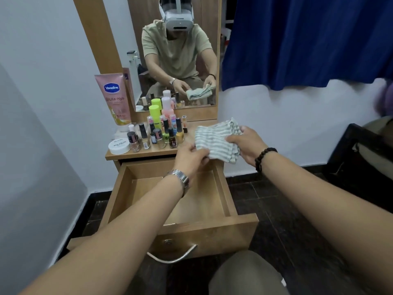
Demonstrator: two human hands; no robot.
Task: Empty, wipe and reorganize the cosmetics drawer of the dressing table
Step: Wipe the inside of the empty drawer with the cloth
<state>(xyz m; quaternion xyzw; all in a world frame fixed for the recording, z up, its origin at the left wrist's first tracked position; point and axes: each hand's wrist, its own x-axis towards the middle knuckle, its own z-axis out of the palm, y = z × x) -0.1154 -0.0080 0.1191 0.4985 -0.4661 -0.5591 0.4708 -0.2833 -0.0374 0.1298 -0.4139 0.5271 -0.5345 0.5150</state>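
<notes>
You face a white-walled corner with a wooden dressing table at frame centre, a mirror above it and a blue curtain filling the upper right. The drawer is pulled fully out toward the lower centre; its interior shows only bare wood, with side walls bounding it left and right and the front panel with its metal handle nearest you. Dark floor lies on both sides of the drawer.

Your left hand reaches in from the lower left, across the drawer's back edge, with fingers and thumb pinching the near-left corner of a striped cloth. Your right hand enters from the lower right, fingers curled around the cloth's right side. The cloth is folded and held between both hands, above the right end of the tabletop and the drawer's rear edge.

The cosmetics stand on the left half of the tabletop: a pink lotion tube upright against the mirror frame, a white round tub at the front left corner, and a cluster of nail polish bottles just left of the cloth. A dark piece of furniture stands at the right edge of the frame.
</notes>
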